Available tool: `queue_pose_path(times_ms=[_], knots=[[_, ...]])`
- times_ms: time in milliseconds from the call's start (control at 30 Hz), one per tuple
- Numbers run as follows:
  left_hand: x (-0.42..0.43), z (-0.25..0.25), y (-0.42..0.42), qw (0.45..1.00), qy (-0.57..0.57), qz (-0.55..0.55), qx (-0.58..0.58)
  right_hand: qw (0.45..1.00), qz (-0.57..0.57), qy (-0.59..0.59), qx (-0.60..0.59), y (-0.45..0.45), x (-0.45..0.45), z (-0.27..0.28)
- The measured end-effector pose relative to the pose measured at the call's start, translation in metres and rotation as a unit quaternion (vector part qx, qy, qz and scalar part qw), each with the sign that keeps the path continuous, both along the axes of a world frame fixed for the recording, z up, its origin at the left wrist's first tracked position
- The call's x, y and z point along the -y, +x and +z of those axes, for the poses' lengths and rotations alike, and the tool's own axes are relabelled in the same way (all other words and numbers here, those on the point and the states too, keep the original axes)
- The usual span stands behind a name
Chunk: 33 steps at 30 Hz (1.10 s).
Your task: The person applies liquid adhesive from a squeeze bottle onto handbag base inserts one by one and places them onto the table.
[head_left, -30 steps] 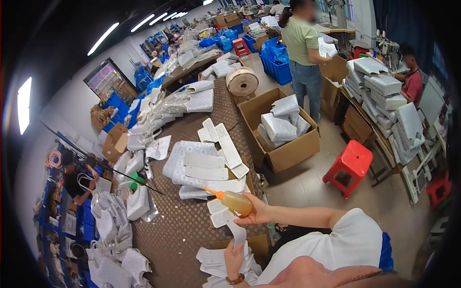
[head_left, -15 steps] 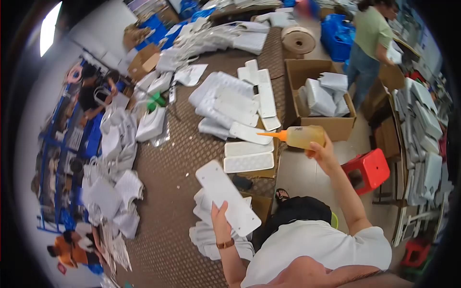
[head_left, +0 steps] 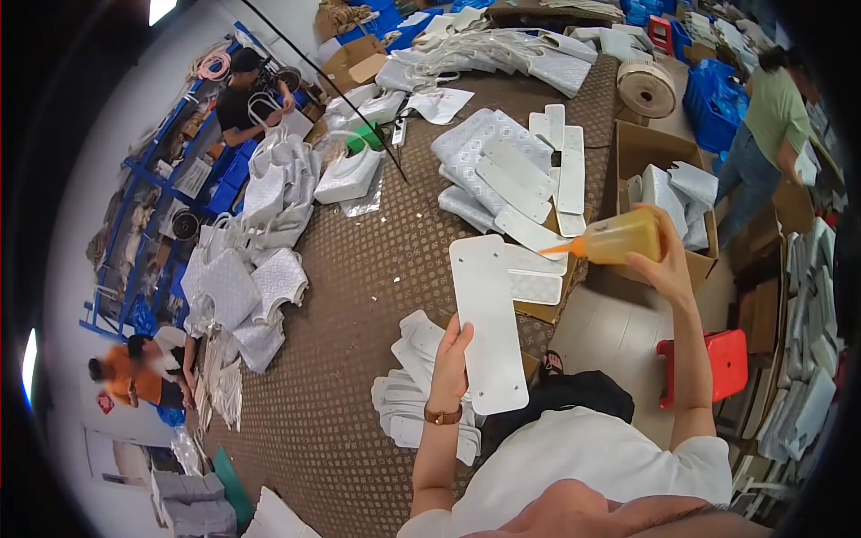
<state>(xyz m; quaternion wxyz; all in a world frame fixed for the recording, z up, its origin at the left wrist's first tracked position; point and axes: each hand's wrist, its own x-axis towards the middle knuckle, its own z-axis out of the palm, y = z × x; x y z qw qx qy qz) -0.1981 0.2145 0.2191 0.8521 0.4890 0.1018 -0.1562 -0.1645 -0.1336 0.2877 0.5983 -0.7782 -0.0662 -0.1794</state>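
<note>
My left hand, with a brown-strapped watch at the wrist, grips the long edge of a white rounded panel that has small holes near its ends. My right hand is wrapped round a squeeze bottle of yellowish liquid. Its orange nozzle points left, above more white panels at the table's edge. Behind these lies a stack of quilted silvery pieces. Beside my left forearm is a pile of white panels on the brown patterned table.
Silvery bags lie along the table's left side. On the right are a cardboard box with silvery pieces, a red stool and a standing person. Other people work at the left. A round fan stands behind.
The view has swung to the right. The panel in my left hand has been raised and turned more upright. My right hand still holds the bottle, now tilted with its nozzle lower.
</note>
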Motion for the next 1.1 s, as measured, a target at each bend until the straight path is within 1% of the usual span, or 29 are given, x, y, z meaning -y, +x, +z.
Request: queue_pose_path(times_ms=[33, 67, 167, 333, 433, 467, 567, 733, 833, 867, 967, 1000, 1100], knots=[[0.000, 0.002, -0.002, 1.000, 0.000, 0.003, 0.000, 0.994, -0.029, -0.103, 0.033, 0.002, -0.001, 0.002], [-0.001, 0.004, -0.003, 1.000, -0.005, 0.005, -0.002, 0.994, -0.026, -0.103, 0.035, 0.002, -0.002, 0.005], [-0.003, 0.011, -0.002, 1.000, -0.016, 0.014, -0.003, 0.998, 0.049, 0.037, 0.011, 0.006, -0.002, 0.017], [-0.002, 0.017, -0.007, 1.000, -0.022, -0.002, 0.006, 0.999, 0.025, -0.004, 0.024, 0.014, -0.005, 0.011], [-0.001, 0.023, -0.008, 1.000, -0.015, 0.002, 0.010, 0.999, 0.038, 0.035, -0.016, 0.017, -0.005, 0.013], [-0.001, 0.024, -0.009, 1.000, -0.015, 0.003, 0.011, 0.998, 0.040, 0.035, -0.016, 0.017, -0.006, 0.015], [0.000, 0.028, -0.011, 1.000, -0.015, 0.007, 0.010, 0.990, 0.085, 0.109, -0.020, 0.013, -0.010, 0.021], [0.002, 0.035, -0.012, 0.999, -0.024, 0.020, -0.022, 0.983, 0.101, 0.150, -0.015, 0.017, -0.008, 0.030], [0.004, 0.039, -0.013, 0.999, -0.025, 0.019, -0.032, 0.988, 0.045, 0.064, 0.135, 0.021, -0.010, 0.030], [0.005, 0.040, -0.012, 0.999, -0.031, 0.015, -0.029, 0.988, 0.044, 0.065, 0.133, 0.023, -0.010, 0.030], [0.008, 0.044, -0.011, 0.999, -0.044, 0.006, -0.023, 0.979, -0.008, 0.071, 0.193, 0.028, -0.009, 0.031], [0.009, 0.045, -0.011, 0.999, -0.045, 0.004, -0.019, 0.979, -0.008, 0.071, 0.193, 0.029, -0.009, 0.031], [0.011, 0.047, -0.012, 0.999, -0.045, -0.001, -0.014, 0.982, -0.038, 0.003, 0.186, 0.030, -0.011, 0.028]])
